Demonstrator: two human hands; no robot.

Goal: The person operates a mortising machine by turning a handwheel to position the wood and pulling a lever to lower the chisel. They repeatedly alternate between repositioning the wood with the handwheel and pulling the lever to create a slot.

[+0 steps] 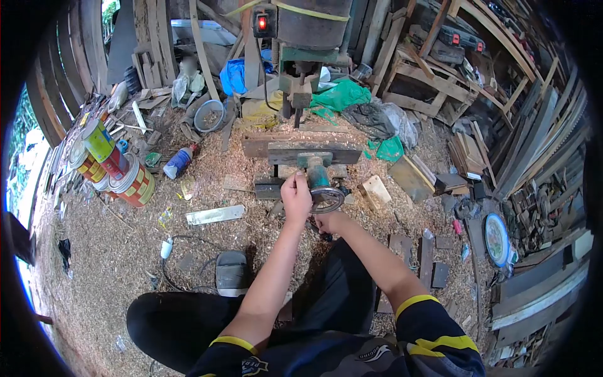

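Observation:
A metal handwheel (328,200) projects toward me from a green vise-like mount (316,173), which is set against a wooden board (342,152). My left hand (296,198) is closed in a fist at the wheel's left rim; whatever lies inside its fingers is hidden. Just under the wheel, my right hand (331,222) has its fingers curled, and a dark piece shows below them. What that hand grips cannot be made out. Above the board stands a drilling machine with a vertical spindle (299,100), beside a switch box with a glowing red light (262,24).
Wood shavings cover the floor. Stacked paint cans (135,182) and a blue bottle (178,163) stand left. A pale plank (215,215), a cable and a dark pedal-like block (232,273) lie nearer. Timber stacks (546,283) and a round plate (497,239) are right.

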